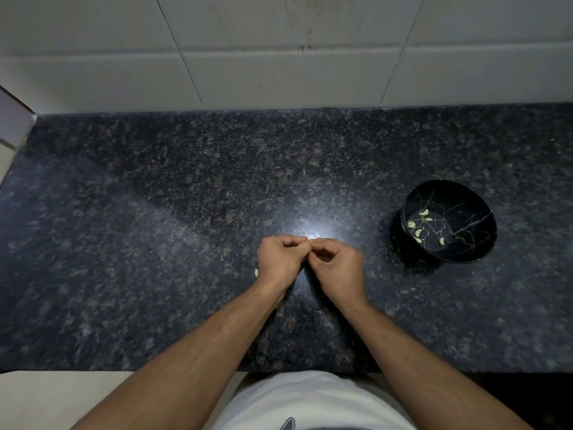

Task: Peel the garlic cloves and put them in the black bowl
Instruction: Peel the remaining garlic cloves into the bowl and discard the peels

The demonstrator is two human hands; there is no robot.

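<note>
I see both forearms [198, 352] bare to the elbow, no sleeves, watch or rings. Below, a white shirt [310, 398] carries a small dark mark [286, 425] at its lower edge.

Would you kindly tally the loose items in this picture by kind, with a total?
Garlic cloves in the black bowl: about 6, small and hard to separate
Garlic cloves on the counter: 1
Garlic cloves between the hands: 1, barely showing
Black bowls: 1
Total: about 9
</note>
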